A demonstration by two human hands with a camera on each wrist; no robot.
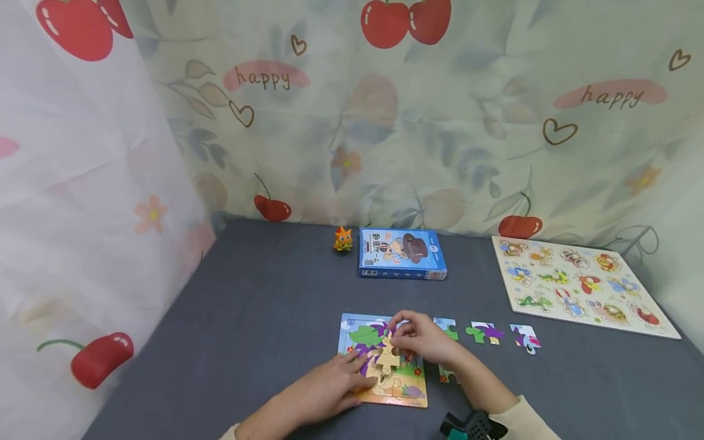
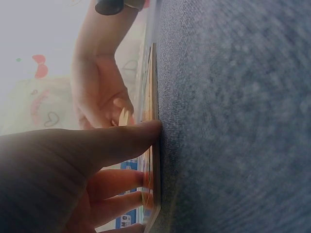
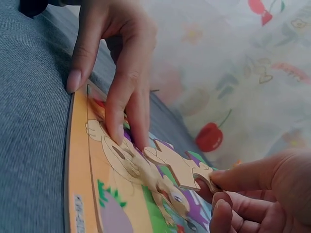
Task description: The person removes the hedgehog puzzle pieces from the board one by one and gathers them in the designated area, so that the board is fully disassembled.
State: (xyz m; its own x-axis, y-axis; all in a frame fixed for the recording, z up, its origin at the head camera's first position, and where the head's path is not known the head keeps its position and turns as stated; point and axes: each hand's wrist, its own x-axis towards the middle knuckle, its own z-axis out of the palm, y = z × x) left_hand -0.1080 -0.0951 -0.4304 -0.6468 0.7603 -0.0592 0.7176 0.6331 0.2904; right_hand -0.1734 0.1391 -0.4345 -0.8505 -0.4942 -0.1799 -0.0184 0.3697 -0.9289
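Note:
A wooden jigsaw board (image 1: 400,399), printed with a bright cartoon picture, lies on the dark tabletop. My left hand (image 1: 332,386) rests on its left side; in the right wrist view the fingers (image 3: 118,104) press the picture and the thumb touches the board's edge. Over the board, my right hand (image 1: 423,337) pinches a pale puzzle piece (image 3: 172,166) between thumb and fingertips. That piece is held tilted, its plain wooden tabs showing, close to the picture. In the left wrist view the board appears edge-on (image 2: 155,97), with the left thumb against it.
Several loose jigsaw pieces lie right of the board, including a purple-green one (image 1: 484,332) and one with an eye (image 1: 526,338). Farther back stand an orange figurine (image 1: 343,239) and a blue box (image 1: 403,253). An insect picture board (image 1: 583,284) lies at right. Patterned cloth (image 1: 352,122) hangs behind.

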